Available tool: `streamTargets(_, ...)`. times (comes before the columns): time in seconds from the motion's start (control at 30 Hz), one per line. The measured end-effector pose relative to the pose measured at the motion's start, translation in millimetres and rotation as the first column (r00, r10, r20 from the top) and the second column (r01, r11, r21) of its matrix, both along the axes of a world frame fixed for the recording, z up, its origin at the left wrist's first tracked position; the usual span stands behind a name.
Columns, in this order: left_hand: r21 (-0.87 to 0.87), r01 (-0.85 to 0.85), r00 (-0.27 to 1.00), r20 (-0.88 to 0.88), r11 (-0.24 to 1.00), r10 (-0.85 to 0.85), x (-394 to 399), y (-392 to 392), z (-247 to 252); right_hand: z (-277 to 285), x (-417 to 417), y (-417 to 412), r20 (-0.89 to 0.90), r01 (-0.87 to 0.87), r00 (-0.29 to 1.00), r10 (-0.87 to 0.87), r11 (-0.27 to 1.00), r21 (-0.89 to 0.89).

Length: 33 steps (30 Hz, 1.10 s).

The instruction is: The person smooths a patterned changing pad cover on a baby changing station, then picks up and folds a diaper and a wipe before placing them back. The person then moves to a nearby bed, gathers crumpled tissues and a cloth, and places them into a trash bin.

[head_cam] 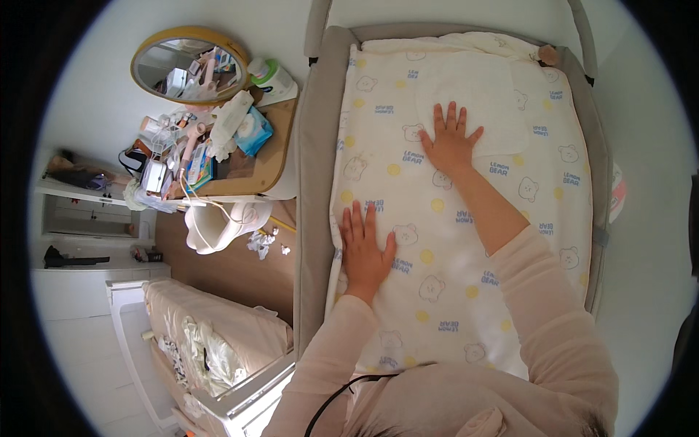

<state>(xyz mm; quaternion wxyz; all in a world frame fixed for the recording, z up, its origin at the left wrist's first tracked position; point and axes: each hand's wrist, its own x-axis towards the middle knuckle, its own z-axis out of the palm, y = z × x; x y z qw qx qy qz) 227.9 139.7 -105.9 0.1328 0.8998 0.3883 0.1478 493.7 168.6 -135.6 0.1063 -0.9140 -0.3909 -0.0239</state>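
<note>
A white sheet [437, 235] printed with bears, yellow dots and blue lettering covers the mattress of a grey fabric-sided baby cot. Palm down near the cot's left side, my left hand [366, 251] lies on the sheet with its fingers spread a little and nothing held. Farther up and to the right, my right hand [451, 139] rests flat with fingers wide apart, over the lower left part of a plain white cloth or pad [491, 109]. The cloth's edges are faint against the sheet. At the far end the sheet is bunched, beside a small brown object [548, 55].
The cot's padded rail [319, 191] runs along the left. Beyond it stands a cluttered table [278, 158] with a round mirror [191, 65], a blue wipes pack [254, 131] and a pink hair dryer [192, 143]. Crumpled tissues [262, 244] lie on the floor near a bed [218, 311].
</note>
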Motion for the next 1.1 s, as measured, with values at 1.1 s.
streamTargets(1.1, -0.135, 0.277, 0.918, 0.33, 0.951, -0.22, -268.7, -138.7, 67.9, 36.7, -393.5, -160.5, -0.733, -0.078, 0.65, 0.201, 0.977, 0.199)
